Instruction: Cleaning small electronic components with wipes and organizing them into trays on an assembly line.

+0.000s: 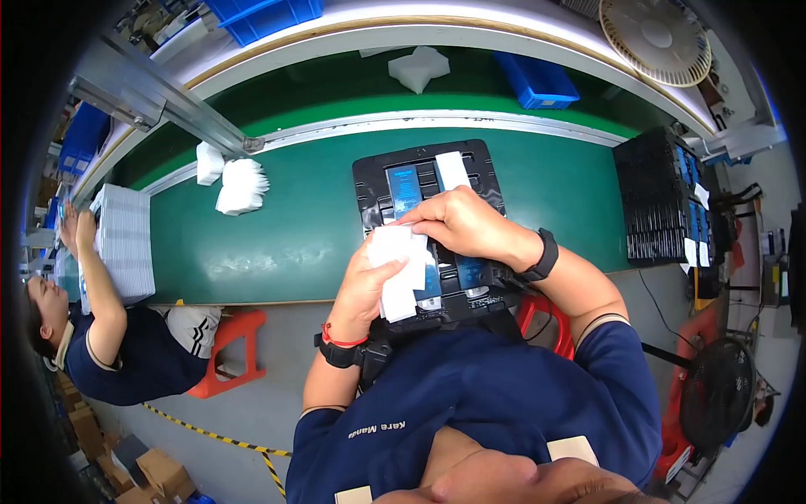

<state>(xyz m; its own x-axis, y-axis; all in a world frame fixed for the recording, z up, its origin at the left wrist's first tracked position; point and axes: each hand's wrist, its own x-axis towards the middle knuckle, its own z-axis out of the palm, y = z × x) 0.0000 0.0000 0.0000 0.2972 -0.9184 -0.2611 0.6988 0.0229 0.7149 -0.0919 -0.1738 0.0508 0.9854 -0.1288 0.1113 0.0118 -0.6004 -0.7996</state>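
A stack of thin white sheets, slightly fanned, lies in my left hand, whose thumb presses across its face. My right hand meets the top edge of these sheets with thumb and fingers pinched together. Both hands are over a black molded tray with several compartments. Flat blue rectangular pieces sit in the tray, one plainly visible at upper left. A white sheet covers the upper right place. My hands and the sheets hide part of the tray's middle.
Folded white stacks rest on the green table at left. Black trays are piled at right. Beyond a metal rail are a white foam piece and a blue bin. A co-worker sits at far left beside stacked pale trays.
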